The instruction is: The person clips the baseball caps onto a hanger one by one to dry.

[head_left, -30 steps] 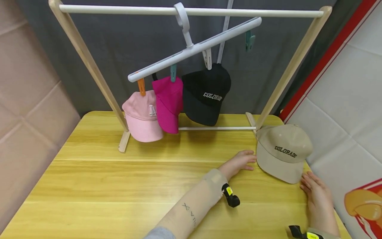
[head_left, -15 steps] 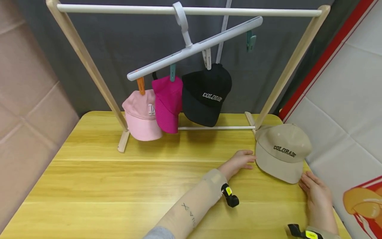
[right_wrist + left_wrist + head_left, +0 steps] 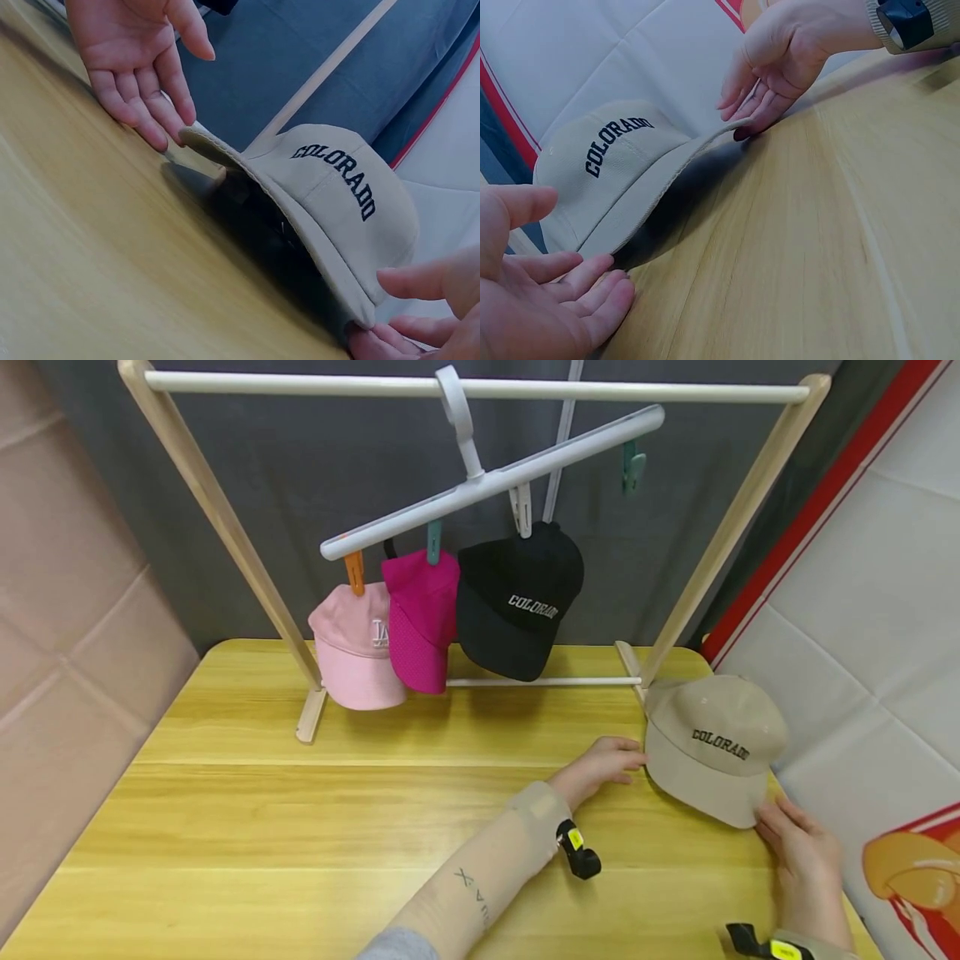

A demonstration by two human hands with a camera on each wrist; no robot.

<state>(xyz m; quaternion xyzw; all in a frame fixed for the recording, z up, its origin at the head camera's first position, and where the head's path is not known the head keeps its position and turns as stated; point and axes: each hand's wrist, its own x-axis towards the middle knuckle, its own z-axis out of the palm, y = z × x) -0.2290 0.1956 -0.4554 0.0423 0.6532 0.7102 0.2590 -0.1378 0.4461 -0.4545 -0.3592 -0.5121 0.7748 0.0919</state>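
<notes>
A beige baseball cap [image 3: 716, 739] with dark COLORADO lettering sits on the right of the wooden table, brim facing the person. My left hand [image 3: 600, 768] is at the brim's left corner. In the left wrist view, that hand's extended fingers [image 3: 600, 289] touch the brim edge while its thumb stays apart. My right hand [image 3: 802, 852] is at the opposite corner. Its fingers [image 3: 375, 341] lie under the brim, and its thumb is above, apparently not pressing down. The brim's front edge stands off the table, with a dark shadow below.
Behind stands a wooden rack with a white rod [image 3: 300, 383]. A tilted white hanger [image 3: 495, 481] carries a light pink cap [image 3: 356, 643], a magenta cap [image 3: 423, 627] and a black cap [image 3: 521, 602] on clips. A green clip [image 3: 632, 468] hangs bare at the right.
The right hand has moved slightly onto the brim's right corner, and the beige cap has shifted a little toward the right and front. The left hand stays nearly still. The hanger sways slightly.
</notes>
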